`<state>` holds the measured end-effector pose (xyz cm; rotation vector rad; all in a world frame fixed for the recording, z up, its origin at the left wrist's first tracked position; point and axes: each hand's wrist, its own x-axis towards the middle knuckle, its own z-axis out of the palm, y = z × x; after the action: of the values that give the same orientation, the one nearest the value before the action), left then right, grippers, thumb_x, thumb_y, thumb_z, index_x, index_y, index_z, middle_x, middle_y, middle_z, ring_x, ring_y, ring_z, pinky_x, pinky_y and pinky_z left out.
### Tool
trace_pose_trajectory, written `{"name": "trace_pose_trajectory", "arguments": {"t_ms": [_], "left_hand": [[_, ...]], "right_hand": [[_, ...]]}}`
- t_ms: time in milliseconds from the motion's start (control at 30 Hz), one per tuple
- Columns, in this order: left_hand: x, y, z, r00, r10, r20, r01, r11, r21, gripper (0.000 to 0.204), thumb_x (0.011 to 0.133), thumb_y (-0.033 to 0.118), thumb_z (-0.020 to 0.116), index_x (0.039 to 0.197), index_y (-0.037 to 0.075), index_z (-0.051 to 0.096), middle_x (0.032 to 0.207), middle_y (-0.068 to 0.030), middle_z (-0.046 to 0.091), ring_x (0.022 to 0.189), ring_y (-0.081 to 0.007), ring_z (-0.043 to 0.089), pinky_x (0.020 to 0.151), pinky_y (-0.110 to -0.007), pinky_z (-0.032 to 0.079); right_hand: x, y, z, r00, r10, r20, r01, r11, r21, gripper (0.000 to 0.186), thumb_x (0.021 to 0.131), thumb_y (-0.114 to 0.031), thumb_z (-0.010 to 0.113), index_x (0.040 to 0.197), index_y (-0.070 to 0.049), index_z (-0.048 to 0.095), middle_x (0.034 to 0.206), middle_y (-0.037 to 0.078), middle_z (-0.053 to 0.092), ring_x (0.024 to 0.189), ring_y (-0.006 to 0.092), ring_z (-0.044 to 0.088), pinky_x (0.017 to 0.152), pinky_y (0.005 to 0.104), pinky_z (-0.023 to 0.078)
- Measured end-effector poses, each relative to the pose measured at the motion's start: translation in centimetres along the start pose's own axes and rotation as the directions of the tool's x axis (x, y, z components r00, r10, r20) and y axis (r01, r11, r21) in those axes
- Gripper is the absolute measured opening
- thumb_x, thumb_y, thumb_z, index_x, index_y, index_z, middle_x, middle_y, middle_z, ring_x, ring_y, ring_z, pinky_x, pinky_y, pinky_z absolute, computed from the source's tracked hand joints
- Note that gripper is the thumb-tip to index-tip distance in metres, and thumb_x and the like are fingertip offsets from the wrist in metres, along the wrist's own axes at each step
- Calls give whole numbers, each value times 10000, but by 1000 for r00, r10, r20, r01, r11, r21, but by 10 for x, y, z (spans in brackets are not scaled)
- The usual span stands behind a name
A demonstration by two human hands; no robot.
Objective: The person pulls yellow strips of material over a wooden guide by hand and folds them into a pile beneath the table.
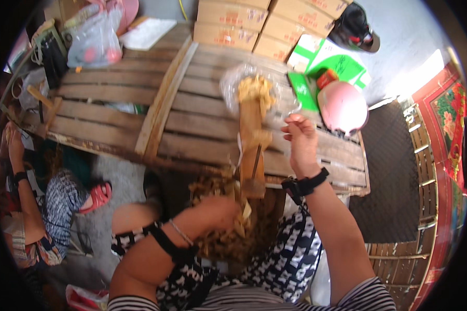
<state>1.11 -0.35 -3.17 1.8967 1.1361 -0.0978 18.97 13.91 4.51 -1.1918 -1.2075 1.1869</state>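
Observation:
My left hand [220, 213], smeared by motion, is low over a heap of brown, dried-looking pieces [231, 241] between my knees. A pale yellowish piece [245, 212] shows beside its fingertips; whether they grip it is unclear. Right of the wooden board, my right hand [302, 136] is raised over the table, fingers loosely bent and apart, with nothing visible in them. The narrow wooden board [250, 122] juts over the table's near edge and carries a dark metal blade [257, 159]. At its far end, pale yellow pieces [257, 92] are piled on a clear plastic bag [232, 85].
The slatted wooden table [202, 124] holds stacked cartons [231, 36] at the back, a pink helmet [343, 106], a green-and-white box [337, 59] and a filled plastic bag [96, 44]. A wooden batten [163, 103] crosses it. At the left, another person's arm [26, 202] shows.

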Motion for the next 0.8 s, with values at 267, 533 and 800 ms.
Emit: {"name": "trace_pose_trajectory", "arguments": {"t_ms": [267,533,800], "left_hand": [[0,-20,0,972,-140,-191,187,949,254,197,728,124,601,870,56,720,862,-176,692,876,-355,670,745,-441,537],[15,-40,33,962,-108,-251,181,941,288,175,748,99,593,827,20,727,845,-189,691,813,-355,674,707,-445,549],[37,-45,42,979,-204,9,185,905,383,122,754,120,656,810,40,730,820,-168,697,802,-352,669,668,-467,545]], "right_hand": [[-156,55,-56,595,397,698,479,522,-706,226,850,-239,577,924,-45,667,866,164,698,773,352,669,678,400,535],[-178,112,-23,711,410,571,537,208,-818,294,874,-382,613,939,-113,711,878,158,686,857,334,663,703,427,523],[-178,-2,-47,734,361,576,556,168,-814,164,846,-198,635,939,-100,726,1151,144,608,1066,299,596,794,405,522]]}}
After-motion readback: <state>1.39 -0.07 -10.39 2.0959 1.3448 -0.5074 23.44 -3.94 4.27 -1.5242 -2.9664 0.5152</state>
